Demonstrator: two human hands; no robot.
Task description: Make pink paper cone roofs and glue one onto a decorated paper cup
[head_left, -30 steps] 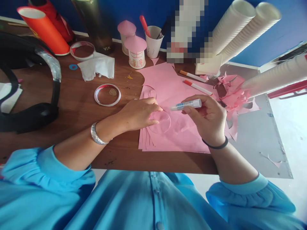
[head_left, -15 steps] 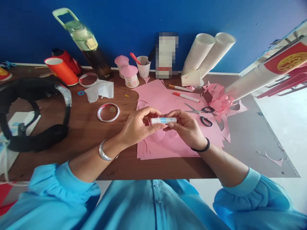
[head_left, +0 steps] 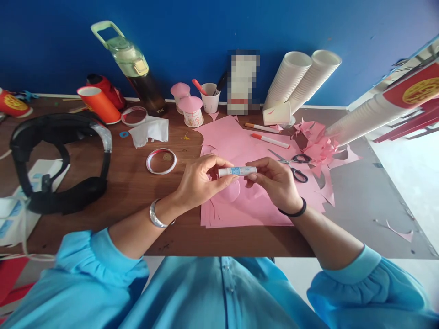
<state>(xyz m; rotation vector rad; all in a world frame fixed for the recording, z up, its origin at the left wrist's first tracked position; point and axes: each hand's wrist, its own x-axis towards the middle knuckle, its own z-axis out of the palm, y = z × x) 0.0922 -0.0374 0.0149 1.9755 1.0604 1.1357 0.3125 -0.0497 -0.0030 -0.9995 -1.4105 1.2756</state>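
A white glue stick with a blue-printed label lies level between my two hands, above the pink paper. My left hand pinches its left part between thumb and fingers. At its right end, my right hand is closed with thumb and fingertips on it. Below the hands, a pink paper circle rests on the stacked sheets. Scissors with black handles lie partly opened just beyond my right hand. Two markers, one with a red cap, are behind them.
Two small cup houses with pink roofs stand near the wall beside a pen cup. Tall stacks of paper cups lean at the back. Tape rolls, a bottle and a black headset occupy the left. Pink scraps lie right.
The view has shifted slightly, so the scene sits a little further right. The glue stick has turned a bit in my fingers, with more of its label showing.
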